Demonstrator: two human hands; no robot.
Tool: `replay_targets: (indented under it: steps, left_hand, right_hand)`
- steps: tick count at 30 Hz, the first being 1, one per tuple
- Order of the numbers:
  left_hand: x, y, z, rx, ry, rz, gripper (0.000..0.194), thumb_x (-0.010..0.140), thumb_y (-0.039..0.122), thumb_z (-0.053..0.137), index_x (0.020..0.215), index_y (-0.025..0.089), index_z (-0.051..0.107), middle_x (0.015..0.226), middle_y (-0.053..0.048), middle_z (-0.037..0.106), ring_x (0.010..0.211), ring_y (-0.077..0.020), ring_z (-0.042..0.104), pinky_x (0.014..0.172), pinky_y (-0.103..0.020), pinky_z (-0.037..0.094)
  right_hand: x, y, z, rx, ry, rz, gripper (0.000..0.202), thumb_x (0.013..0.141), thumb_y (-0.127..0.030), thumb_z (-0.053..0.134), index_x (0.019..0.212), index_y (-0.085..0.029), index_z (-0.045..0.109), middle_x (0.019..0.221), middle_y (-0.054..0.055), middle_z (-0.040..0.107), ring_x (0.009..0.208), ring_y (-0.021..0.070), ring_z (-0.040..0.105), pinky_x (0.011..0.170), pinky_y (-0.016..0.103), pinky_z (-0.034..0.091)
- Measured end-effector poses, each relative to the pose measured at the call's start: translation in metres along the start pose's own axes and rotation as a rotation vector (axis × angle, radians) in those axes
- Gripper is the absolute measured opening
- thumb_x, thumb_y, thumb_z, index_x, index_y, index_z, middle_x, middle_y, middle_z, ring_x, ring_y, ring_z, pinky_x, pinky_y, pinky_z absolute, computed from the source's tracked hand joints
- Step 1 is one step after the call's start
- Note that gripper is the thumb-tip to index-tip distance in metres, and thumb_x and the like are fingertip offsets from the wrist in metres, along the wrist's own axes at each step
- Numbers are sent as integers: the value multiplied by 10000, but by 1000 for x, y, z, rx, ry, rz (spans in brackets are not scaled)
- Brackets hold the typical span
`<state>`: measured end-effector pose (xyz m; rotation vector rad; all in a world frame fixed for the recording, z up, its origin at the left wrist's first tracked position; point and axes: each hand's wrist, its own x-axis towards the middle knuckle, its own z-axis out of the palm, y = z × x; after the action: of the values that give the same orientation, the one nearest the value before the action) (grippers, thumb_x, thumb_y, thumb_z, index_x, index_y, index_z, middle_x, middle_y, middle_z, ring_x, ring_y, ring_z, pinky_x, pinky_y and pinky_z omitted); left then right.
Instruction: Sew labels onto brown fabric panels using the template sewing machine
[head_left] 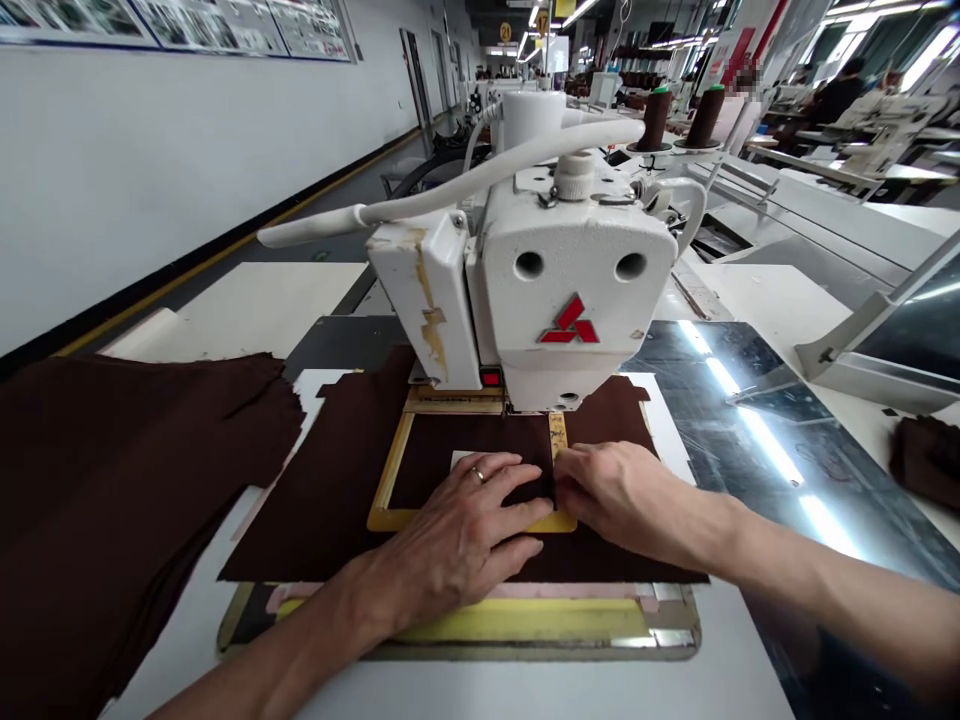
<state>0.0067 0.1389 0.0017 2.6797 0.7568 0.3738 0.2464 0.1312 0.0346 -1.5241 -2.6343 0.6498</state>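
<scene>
Dark brown fabric (322, 500) lies flat under the head of a white sewing machine (577, 280). On top of it rests a yellow rectangular frame (381, 520), its far bar beneath the machine head. My left hand (469, 525), wearing a ring, lies across the frame's near bar with its fingers spread flat on the fabric. A small white piece (460, 458) shows beside its fingers. My right hand (611, 490) is closed, fingers curled down at the frame's right bar; whatever is between the fingertips is hidden. Below the fabric's near edge, a plate with a yellow strip (525, 620) shows.
More brown fabric (135, 500) is heaped at the left. Two brown thread spools (657, 120) stand behind the machine on the right. A shiny dark metal surface (720, 440) extends rightward, with a brown bundle (926, 460) beyond. A white wall (187, 140) runs along the left.
</scene>
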Motion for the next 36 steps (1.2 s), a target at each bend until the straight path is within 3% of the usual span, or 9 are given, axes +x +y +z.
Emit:
replay_targets:
  steps: [6,9,15,20,25,31,36]
  left_hand:
    - [-2,-1,6,-70,104,42,321,948,213,647,1267,192,607,1377,-101,630,1324,-264,541,1191,-510,380]
    - [-4,0,7,-118,140,11,289,910,172,673,1190,180,604,1328,-100,666,1306,-242,571,1198,-488,392]
    - [6,-9,-1,-48,177,34,301,969,129,576,1258,195,628,1332,-86,677,1302,-236,577,1145,-467,455]
    - [30,-24,-7,37,84,52,304,968,234,635,1272,220,639,1424,-76,625,1354,-275,533,1143,-513,442]
    - [43,-30,-6,93,42,18,394,939,309,685,1319,220,623,1454,-97,604,1355,-291,547,1126,-513,458]
    - [47,-29,-8,137,20,21,384,964,340,649,1322,202,626,1464,-112,596,1323,-292,583,1115,-512,464]
    - [49,-20,-15,133,-53,-36,437,884,311,742,1300,222,642,1495,-104,567,1359,-318,549,1115,-528,469]
  right_hand:
    - [-31,-3,16,119,54,-119,209,996,-130,447,1085,-195,625,876,22,606,693,146,568,611,270,376]
    - [-29,-6,19,89,35,-122,180,992,-141,460,1062,-192,618,882,29,631,696,155,593,610,278,383]
    - [-20,-16,27,-154,83,-168,192,905,-83,469,999,-208,581,725,35,661,523,183,556,503,326,294]
    - [-19,-20,41,-216,138,-214,245,799,-146,568,1038,-204,571,751,71,682,521,215,575,465,341,269]
    - [-16,-15,55,-275,200,-206,286,790,-160,573,1074,-170,542,754,41,655,509,218,577,446,361,224]
    - [-18,-12,61,-288,251,-206,327,780,-187,587,1097,-161,516,761,24,641,515,202,557,452,371,251]
    - [-19,-8,73,-292,314,-185,433,798,-98,531,1223,-174,511,766,27,656,524,195,529,462,365,271]
